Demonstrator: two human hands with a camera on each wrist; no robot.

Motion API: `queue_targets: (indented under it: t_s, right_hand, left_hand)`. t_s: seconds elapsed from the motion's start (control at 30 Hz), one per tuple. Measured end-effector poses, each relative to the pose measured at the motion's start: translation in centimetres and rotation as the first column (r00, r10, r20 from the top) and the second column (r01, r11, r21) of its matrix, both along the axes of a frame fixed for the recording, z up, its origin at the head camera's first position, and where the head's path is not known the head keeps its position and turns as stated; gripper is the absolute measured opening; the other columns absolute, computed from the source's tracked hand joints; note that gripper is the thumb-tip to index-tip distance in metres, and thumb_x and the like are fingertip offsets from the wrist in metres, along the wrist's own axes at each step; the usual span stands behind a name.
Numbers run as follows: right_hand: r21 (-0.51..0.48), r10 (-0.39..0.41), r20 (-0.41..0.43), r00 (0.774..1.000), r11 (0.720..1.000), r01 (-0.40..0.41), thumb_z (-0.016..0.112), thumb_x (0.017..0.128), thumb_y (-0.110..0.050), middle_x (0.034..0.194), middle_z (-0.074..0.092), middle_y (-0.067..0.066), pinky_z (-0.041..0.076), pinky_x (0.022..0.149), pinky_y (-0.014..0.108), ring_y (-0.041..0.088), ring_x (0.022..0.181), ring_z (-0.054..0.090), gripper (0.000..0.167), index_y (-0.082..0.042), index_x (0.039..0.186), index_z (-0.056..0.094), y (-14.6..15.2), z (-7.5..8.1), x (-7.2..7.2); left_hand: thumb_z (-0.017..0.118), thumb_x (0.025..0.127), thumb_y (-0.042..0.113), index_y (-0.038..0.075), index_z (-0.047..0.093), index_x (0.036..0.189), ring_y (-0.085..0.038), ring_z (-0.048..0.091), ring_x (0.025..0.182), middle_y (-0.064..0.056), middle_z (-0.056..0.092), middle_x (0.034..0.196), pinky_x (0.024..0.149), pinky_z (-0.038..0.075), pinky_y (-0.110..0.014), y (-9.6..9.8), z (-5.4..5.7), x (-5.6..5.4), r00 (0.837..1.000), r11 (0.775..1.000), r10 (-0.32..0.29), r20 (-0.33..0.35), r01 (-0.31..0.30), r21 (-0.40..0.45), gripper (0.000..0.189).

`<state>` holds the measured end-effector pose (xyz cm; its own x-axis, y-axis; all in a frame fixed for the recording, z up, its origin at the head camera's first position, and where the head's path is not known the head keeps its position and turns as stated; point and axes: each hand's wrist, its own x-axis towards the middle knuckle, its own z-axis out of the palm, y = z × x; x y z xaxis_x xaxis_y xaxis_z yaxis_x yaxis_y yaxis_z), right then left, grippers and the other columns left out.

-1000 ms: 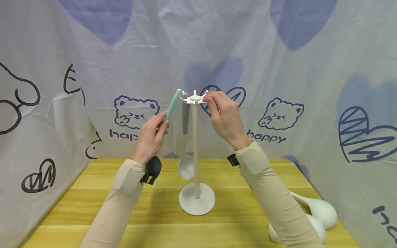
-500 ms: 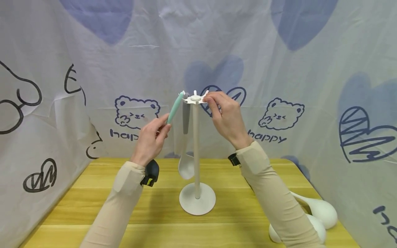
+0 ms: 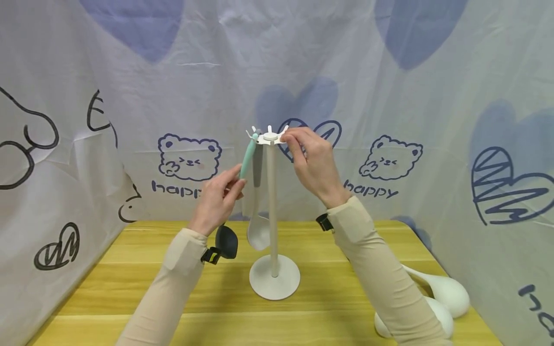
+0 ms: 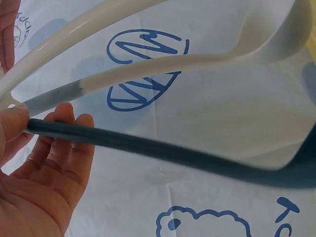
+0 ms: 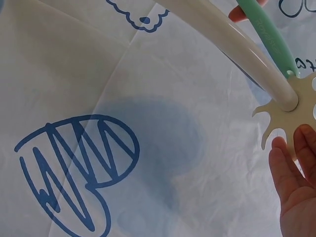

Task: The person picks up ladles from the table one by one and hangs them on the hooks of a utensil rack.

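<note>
My left hand (image 3: 215,202) pinches the mint-green handle of a ladle (image 3: 248,157), whose dark bowl hangs below the wrist in the head view. The top of that handle meets the left hooks of a white utensil stand (image 3: 273,202); whether it is hooked on, I cannot tell. Just behind hangs a white ladle (image 3: 258,232) with a grey grip, its bowl low beside the pole. On the opposite side, my right hand (image 3: 315,161) grips the edge of the stand's hooked top disc (image 5: 281,116) between thumb and fingers.
The stand's round base (image 3: 274,288) rests on a yellow wooden table (image 3: 225,307). At the right front, white round-bowled utensils (image 3: 450,294) lie partly under the right forearm. A patterned cloth (image 3: 277,57) encloses the back and sides.
My left hand has moved slightly right and down, bringing the ladle's handle top from left of the stand onto its left hooks. The right hand has stayed at the disc.
</note>
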<state>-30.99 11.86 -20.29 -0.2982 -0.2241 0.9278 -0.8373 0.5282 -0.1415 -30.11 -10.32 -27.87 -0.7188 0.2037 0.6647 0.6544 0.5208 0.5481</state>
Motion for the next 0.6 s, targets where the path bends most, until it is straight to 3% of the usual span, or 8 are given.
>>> queue_targets:
  t_s: [0.3,0.6]
  right_hand:
    - [-0.026,-0.011,-0.007,1.000,1.000,0.010,0.055,0.100,-0.012,0.104,0.072,0.014,0.052,0.099,0.031,0.026,0.108,0.066,0.021,0.000,0.098,0.072,-0.2,-0.2,0.0]
    - [-0.050,-0.005,-0.008,1.000,0.999,0.004,0.054,0.101,-0.012,0.105,0.073,0.014,0.045,0.108,0.027,0.026,0.118,0.063,0.022,0.001,0.099,0.072,-0.4,-0.4,0.1]
  left_hand:
    - [0.058,0.098,0.008,0.005,0.053,0.138,-0.024,0.069,0.076,-0.016,0.067,0.097,0.067,0.060,-0.029,0.3,-0.7,-0.2,0.998,0.998,-0.063,-0.010,0.063,0.021,0.040]
    - [0.057,0.100,0.013,0.006,0.056,0.133,-0.029,0.070,0.079,-0.015,0.067,0.098,0.068,0.061,-0.034,0.4,-1.2,0.0,0.997,0.997,-0.068,0.027,0.068,0.026,0.034]
